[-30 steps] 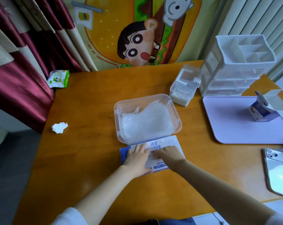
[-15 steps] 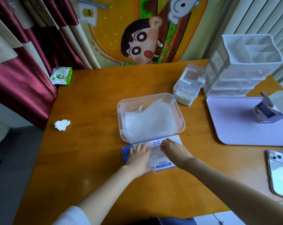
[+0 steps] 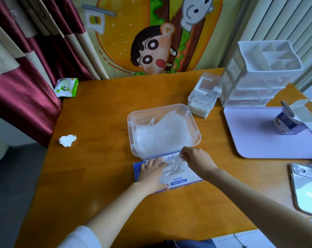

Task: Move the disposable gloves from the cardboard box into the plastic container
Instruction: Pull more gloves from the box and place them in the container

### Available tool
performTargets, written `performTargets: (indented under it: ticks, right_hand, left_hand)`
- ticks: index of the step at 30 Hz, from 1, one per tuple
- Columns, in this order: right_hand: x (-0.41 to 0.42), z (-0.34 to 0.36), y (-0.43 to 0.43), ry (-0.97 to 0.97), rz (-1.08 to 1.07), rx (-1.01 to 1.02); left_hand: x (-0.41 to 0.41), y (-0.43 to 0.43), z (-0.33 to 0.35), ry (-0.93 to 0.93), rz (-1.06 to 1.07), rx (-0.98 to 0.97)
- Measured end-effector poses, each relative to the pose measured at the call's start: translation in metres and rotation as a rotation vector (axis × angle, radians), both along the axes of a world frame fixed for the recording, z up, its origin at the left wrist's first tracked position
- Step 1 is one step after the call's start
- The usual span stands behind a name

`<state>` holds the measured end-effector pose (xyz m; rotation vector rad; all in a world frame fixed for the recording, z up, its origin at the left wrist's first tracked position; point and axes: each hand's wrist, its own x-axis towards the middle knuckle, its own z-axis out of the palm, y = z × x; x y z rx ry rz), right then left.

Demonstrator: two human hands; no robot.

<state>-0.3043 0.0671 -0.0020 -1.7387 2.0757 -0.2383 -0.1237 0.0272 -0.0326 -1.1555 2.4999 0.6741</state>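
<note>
Status: mostly through, we think. The plastic container (image 3: 157, 107) sits mid-desk (image 3: 101, 176) and carries a thick heap of clear gloves (image 3: 162, 133), piled to about rim height on its right side. The cardboard box (image 3: 178, 180) lies flat just in front of it; whether its far edge touches the container's front wall or only sits beside it, we can't tell. Our left hand (image 3: 151, 176) rests flat on the box's left half with fingers straight. It holds nothing and just pins the box down. Our right hand (image 3: 196, 159) is over the box opening on the container side, its grip closed to a pinch on a loose glove (image 3: 175, 165) that is partly out of the slot, film bunched under the fingers. That piece is between box and container, not yet over the rim. Left to do: carry it across, drop it on the heap, then repeat for whatever remains. We can't see inside the box, so the remaining count is unknown. The box looks low and flat, which suggests few are left, but that's a guess. The lilac tray (image 3: 255, 136), phone (image 3: 307, 190) and crumpled tissue (image 3: 67, 140) sit well apart from the work.
</note>
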Motion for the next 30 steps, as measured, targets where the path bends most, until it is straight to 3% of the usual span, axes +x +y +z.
performTargets:
  ticks: [11, 14, 18, 21, 25, 30]
  right_hand:
    - [-0.025, 0.058, -0.007, -0.293, -0.266, -0.428]
    - [-0.026, 0.075, -0.015, -0.263, -0.262, -0.507]
    - [-0.029, 0.082, -0.019, -0.058, -0.151, -0.358]
    - [-0.03, 0.078, -0.019, -0.024, -0.12, -0.247]
    - [-0.025, 0.074, -0.019, -0.127, -0.041, -0.147]
    - [-0.014, 0.078, -0.025, -0.364, 0.071, -0.034]
  left_hand:
    - [-0.002, -0.001, 0.004, -0.08, -0.082, -0.036]
    - [-0.001, -0.003, 0.009, -0.088, -0.106, 0.02]
    - [-0.004, -0.007, 0.034, 0.17, 0.049, 0.165]
    - [-0.008, -0.013, 0.063, 0.425, 0.193, 0.073]
    - [-0.016, -0.029, 0.089, 0.698, 0.314, 0.043]
    - [-0.029, -0.039, 0.097, 0.696, 0.281, 0.284]
